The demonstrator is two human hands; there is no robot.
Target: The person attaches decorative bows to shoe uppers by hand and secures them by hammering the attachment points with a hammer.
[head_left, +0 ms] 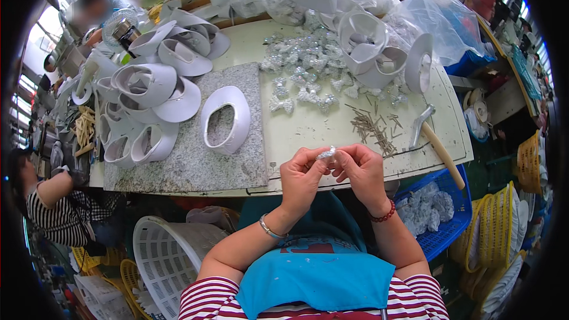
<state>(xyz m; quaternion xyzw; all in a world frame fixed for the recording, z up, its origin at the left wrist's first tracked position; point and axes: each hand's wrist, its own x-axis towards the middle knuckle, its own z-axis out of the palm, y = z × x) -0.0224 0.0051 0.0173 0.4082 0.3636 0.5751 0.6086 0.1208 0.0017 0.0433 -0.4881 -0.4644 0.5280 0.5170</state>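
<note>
My left hand (303,176) and my right hand (363,175) meet above the table's near edge. Between their fingertips they pinch a small silver glittery bow (326,154), partly hidden by the fingers. Beyond them lies a heap of similar glittery bows (305,59), with a few loose ones (281,104) at its near side. Thin brown nail-like sticks (374,127) are scattered just past my right hand. To the left, a single white visor-shaped piece (238,120) with an oval opening rests on a speckled stone slab (189,173).
Several more white visor-shaped pieces (145,83) pile up at left, others (364,38) at back right. A hammer (438,148) overhangs the table's right edge. Below stand a blue basket (459,201) of wrapped items and a white basket (160,243). A person in stripes (59,213) is at left.
</note>
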